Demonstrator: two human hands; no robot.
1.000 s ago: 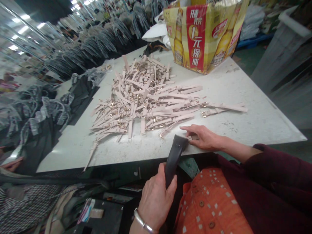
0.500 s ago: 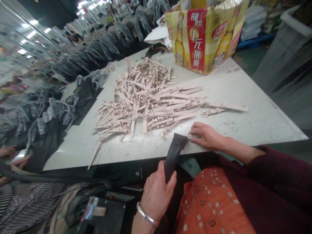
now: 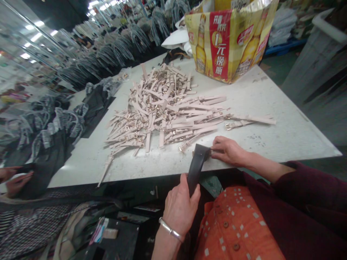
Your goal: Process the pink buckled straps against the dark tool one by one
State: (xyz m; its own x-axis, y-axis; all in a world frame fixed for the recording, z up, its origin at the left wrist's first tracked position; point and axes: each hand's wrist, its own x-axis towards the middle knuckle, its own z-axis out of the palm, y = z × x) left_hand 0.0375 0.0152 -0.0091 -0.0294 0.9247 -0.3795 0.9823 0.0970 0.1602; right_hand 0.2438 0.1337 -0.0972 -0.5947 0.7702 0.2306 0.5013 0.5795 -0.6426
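My left hand [image 3: 179, 206], a silver bangle at its wrist, is wrapped round a long black handle-like piece [image 3: 195, 169] with a wider, bent head. I cannot make out exactly what kind of tool it is. Its head reaches over the front edge of the table, close to the fingertips of my right hand [image 3: 229, 151]. That hand is closed in a pinch on a small pale strap, mostly hidden by the fingers and the black head. Behind both hands spreads a large heap of pale buckled straps [image 3: 162, 104]; two more straps [image 3: 251, 119] lie apart on the right.
A yellow and red carton [image 3: 222, 47] stands at the back of the white table [image 3: 292, 126]. Dark bundled pieces with wrapped grey handles [image 3: 54, 122] lie left, near a co-worker's hands [image 3: 17, 180]. A grey bin [image 3: 317, 72] is on the right.
My left hand and the black piece have shifted slightly up and right, its head now nearer the right fingertips. My right hand has barely moved. The co-worker's hands have shifted.
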